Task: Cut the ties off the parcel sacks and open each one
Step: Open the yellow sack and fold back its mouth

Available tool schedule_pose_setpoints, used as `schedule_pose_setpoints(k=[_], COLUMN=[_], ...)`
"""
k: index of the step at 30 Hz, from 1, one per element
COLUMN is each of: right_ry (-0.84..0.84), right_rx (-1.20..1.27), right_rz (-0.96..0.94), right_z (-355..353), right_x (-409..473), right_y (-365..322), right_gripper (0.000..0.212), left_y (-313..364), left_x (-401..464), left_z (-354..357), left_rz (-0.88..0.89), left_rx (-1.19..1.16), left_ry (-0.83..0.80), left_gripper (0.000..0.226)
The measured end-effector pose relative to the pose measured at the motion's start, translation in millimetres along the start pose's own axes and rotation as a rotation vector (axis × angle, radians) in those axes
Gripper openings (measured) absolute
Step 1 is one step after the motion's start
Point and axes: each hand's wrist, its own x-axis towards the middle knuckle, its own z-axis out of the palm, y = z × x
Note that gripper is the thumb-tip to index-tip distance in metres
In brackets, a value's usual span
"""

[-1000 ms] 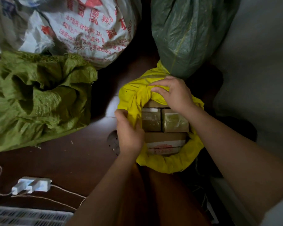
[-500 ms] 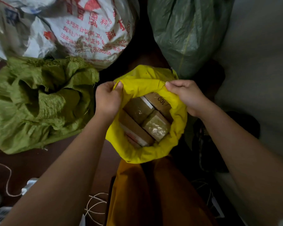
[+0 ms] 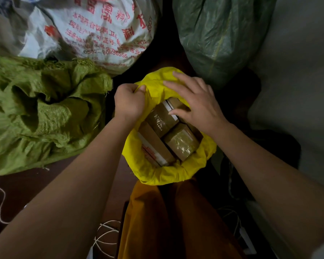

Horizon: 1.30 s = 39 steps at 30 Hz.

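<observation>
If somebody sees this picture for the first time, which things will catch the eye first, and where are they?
The bright yellow sack in the centre stands open, showing taped cardboard parcels inside. The left hand pinches its rim, while the right hand lies spread over the top. Behind it, upper left, stands a white sack with red print.

- A parcel sorting or storage corner, indoors and dim.
- Bulging woven sacks crowd the dark floor [image 3: 26, 186]: a white printed sack [image 3: 105, 30], a light green sack [image 3: 41, 113], a dark green sack [image 3: 219, 38].
- An open yellow sack [image 3: 168, 172] holds taped cardboard parcels [image 3: 181, 144] (shipping labels visible).
</observation>
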Motion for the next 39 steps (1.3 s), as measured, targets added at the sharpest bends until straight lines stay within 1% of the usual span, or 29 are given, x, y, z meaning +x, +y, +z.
schedule_pose_setpoints(k=[2,3,5,6,7,8,9,11,13,14,15,17,19,22,25,26,28,30,31,33,34,37,39], right_ry=[-0.034,-0.017,0.017,0.016,0.009,0.002,-0.005,-0.007,0.01,0.02,0.029,0.035,0.015,-0.042,-0.113,-0.14,-0.206,-0.274,-0.286,-0.247,-0.207,-0.035,0.134], right_rx=[0.007,0.04,0.113,0.149,0.188,0.226,0.258,0.297,0.327,0.342,0.352,0.37,0.404,0.483,0.632,0.671,0.75,0.857,0.904,0.925,0.879,0.611,0.483], right_rz=[-0.041,-0.056,-0.067,-0.066,-0.061,-0.046,-0.019,0.041,0.087,0.11,0.134,0.188,0.245,0.311,0.42,0.457,0.548,0.691,0.763,0.843,0.838,0.723,0.577], right_z=[2.7,3.4,3.0,2.3,1.6,0.8,-0.1,-1.5,-1.8,-1.4,-0.8,0.3,1.5,0.8,-4.8,-6.8,-9.9,-9.4,-7.9,-2.6,1.1,12.1,16.6], right_x=[4.5,6.8,11.4,13.7,15.5,17.1,18.2,19.9,20.9,21.6,22.6,25.1,26.6,26.1,23.0,20.7,13.3,2.9,-2.1,-9.0,-10.9,-15.2,-18.7], right_y=[-2.1,-2.4,-1.6,-1.1,-0.8,-0.2,-0.1,-0.9,-2.9,-4.0,-4.9,-5.8,-6.8,-8.6,-10.4,-11.0,-12.1,-9.4,-7.1,-2.4,-0.3,2.9,3.0], right_gripper=[0.07,0.062,0.043,0.035,0.028,0.023,0.02,0.019,0.019,0.018,0.018,0.018,0.018,0.019,0.022,0.023,0.026,0.027,0.028,0.03,0.03,0.025,0.029], left_y=[0.1,-1.1,-7.2,-10.8,-14.2,-17.2,-19.6,-25.8,-34.1,-39.8,-47.0,-60.5,-70.0,-71.6,-64.8,-62.1,-59.3,-59.4,-58.9,-55.2,-53.0,-46.6,-41.4], left_x=[0.5,0.0,-1.9,-4.3,-7.3,-10.9,-16.5,-31.4,-49.8,-59.3,-67.6,-78.7,-80.9,-73.2,-65.0,-62.0,-54.2,-42.4,-35.1,-21.5,-15.7,-1.1,7.3], left_z=[-1.5,-3.0,-4.6,-4.7,-4.1,-3.1,-2.6,-2.5,-1.8,-0.3,2.2,8.0,10.4,7.7,3.9,0.7,-8.5,-17.3,-19.6,-18.0,-14.7,-3.1,3.6], left_rz=[-0.081,-0.126,-0.174,-0.169,-0.147,-0.108,-0.045,0.15,0.356,0.415,0.444,0.437,0.404,0.363,0.295,0.275,0.242,0.199,0.187,0.177,0.169,0.151,0.138], left_rx=[-0.14,-0.206,-0.275,-0.287,-0.296,-0.299,-0.279,-0.151,0.073,0.2,0.322,0.512,0.57,0.469,0.433,0.398,0.252,0.109,0.08,0.065,0.068,0.077,0.065], left_ry=[-0.029,-0.038,-0.047,-0.042,-0.026,-0.001,0.035,0.144,0.262,0.299,0.324,0.34,0.337,0.314,0.305,0.304,0.279,0.17,0.094,-0.033,-0.066,-0.059,-0.048], left_gripper=[0.032,0.027,0.028,0.027,0.021,0.012,0.012,0.03,0.041,0.045,0.048,0.047,0.042,0.031,0.03,0.03,0.024,0.016,0.013,0.012,0.013,0.012,0.012])
